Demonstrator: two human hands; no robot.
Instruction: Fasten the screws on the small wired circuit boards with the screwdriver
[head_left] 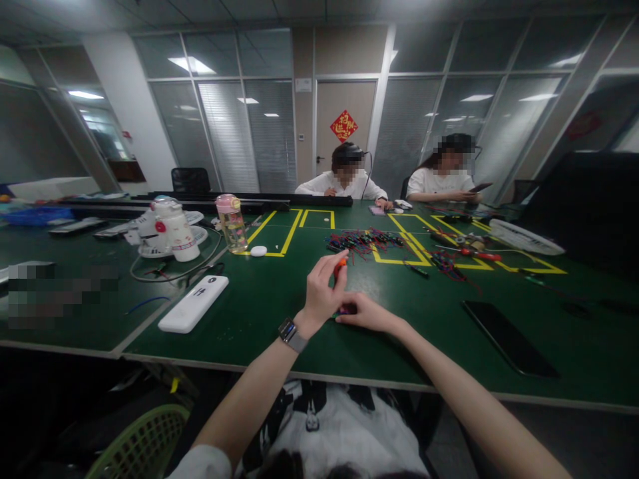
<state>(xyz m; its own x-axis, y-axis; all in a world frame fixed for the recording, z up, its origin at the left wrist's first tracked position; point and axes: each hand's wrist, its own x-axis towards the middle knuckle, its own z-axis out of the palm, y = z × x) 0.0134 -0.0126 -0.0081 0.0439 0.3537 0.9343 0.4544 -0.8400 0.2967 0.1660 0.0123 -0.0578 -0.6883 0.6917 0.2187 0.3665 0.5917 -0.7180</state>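
Note:
My left hand (323,287), with a watch at its wrist, is raised above the green table (279,319). Its fingers are closed round a small orange object (341,266), mostly covered by them, so its kind does not show. Just below and to the right, my right hand (367,313) rests low at the tabletop with bent fingers. At its fingertips a small dark piece with purple and green tints (345,310) peeks out, largely hidden. Beyond both hands lies a heap of small parts with red and blue wires (367,241).
A black phone (509,338) lies at right, a white power bank (194,305) at left. Behind it stand a pink-lidded bottle (232,223) and a white jug (174,229). A smaller wired pile (446,263) lies right of the heap. Two people sit across the table.

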